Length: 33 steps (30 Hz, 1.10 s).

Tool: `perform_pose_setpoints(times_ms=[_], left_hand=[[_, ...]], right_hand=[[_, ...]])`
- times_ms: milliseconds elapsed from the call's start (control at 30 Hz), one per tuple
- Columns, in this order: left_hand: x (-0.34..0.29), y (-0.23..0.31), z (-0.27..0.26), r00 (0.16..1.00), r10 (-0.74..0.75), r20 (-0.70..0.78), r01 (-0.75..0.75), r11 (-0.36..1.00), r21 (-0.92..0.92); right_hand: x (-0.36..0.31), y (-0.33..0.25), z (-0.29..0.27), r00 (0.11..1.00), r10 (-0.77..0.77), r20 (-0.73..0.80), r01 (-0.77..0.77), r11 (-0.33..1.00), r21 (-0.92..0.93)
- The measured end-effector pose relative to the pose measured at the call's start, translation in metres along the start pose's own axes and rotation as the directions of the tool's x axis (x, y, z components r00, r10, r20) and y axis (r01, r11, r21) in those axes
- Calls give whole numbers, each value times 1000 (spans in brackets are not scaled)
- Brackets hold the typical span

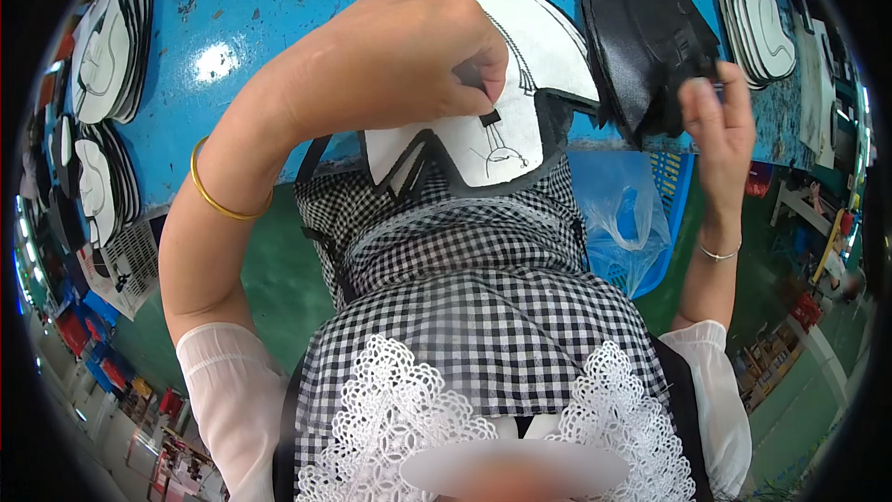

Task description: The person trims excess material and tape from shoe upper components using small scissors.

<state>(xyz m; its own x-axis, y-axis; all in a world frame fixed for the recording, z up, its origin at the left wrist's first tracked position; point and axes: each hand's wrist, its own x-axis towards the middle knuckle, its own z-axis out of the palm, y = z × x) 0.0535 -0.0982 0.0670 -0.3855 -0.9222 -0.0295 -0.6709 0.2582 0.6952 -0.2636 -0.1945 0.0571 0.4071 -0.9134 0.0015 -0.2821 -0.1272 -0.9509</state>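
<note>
A white shoe-upper piece [483, 14] with black edges and drawn lines lies at the table's front edge, its notched end toward me. My left hand [418, 60] is closed above it, fingers curled around a small black strip [471, 72]. Just below these fingertips, a small black tab [490, 118] rests on the white surface. To the right lies a stack of black shoe-upper pieces [641, 28]. My right hand [720, 121], slightly blurred, is at the stack's near right edge, thumb and fingers drawn together; what they pinch is too small to make out.
White black-edged pieces stand stacked at the far left [107, 56], nearer left [96, 181] and far right [757, 28] of the blue table [242, 0]. Below the table's front edge, a blue basket [674, 214] holds a clear plastic bag [618, 214]. A white crate [139, 265] is at lower left.
</note>
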Motion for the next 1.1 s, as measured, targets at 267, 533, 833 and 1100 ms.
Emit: perform_pose_setpoints(times_ms=[267,533,833,1100], left_hand=[[4,0,-21,1000,-7,6,5,967,256],[-2,-10,-26,976,-189,106,185,982,47],[-1,-7,-26,993,-112,38,111,994,22],[-2,-15,-30,972,-162,169,144,983,119]], right_hand=[[34,-26,76,534,-497,684,787,589,-187],[52,-30,75,455,-399,796,737,670,-85],[52,-33,97,532,-486,693,837,423,-346],[60,-43,94,614,-329,717,751,523,-402]])
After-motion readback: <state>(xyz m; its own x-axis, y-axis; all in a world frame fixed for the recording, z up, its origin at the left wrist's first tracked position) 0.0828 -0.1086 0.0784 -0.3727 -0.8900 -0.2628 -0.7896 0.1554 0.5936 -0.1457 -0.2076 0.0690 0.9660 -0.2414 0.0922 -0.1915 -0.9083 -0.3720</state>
